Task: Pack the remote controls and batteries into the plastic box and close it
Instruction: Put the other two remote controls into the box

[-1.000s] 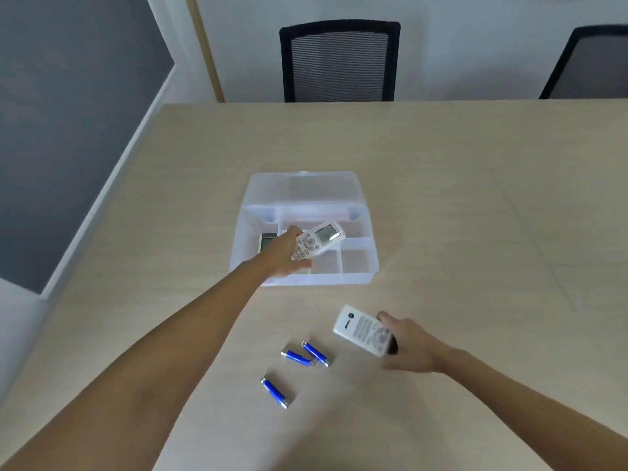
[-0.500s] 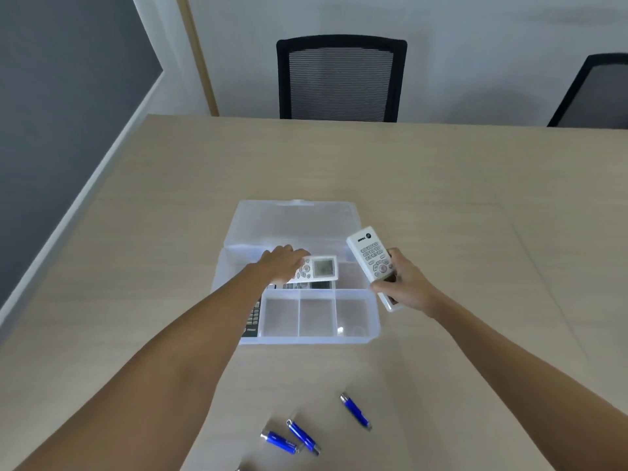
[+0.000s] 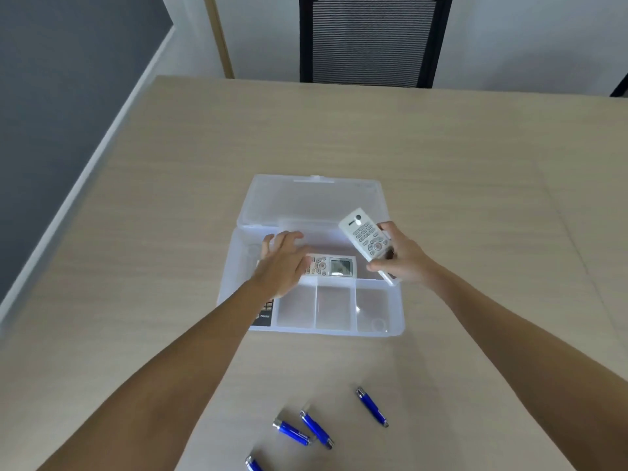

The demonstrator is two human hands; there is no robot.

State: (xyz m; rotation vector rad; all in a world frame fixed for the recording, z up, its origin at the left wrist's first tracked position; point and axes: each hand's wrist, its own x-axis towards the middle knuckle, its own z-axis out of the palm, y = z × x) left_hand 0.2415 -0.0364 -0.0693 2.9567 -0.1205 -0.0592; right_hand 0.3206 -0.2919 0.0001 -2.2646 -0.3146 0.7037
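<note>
Having been lifted off the table a second ago, the second remote [image 3: 368, 244] now hangs gripped in the right hand [image 3: 402, 260] over the right end of the box [image 3: 396, 329], while the left hand [image 3: 283, 263], fingers spread and loose, rests atop the first remote [image 3: 331, 266], which has gone from held to lying in the long rear compartment. A dark remote [image 3: 265, 312] sits at the box's left edge, and four batteries [image 3: 372, 406] remain on the table [image 3: 475, 164], so I judge packing roughly half done, lid [image 3: 311, 202] open.
</note>
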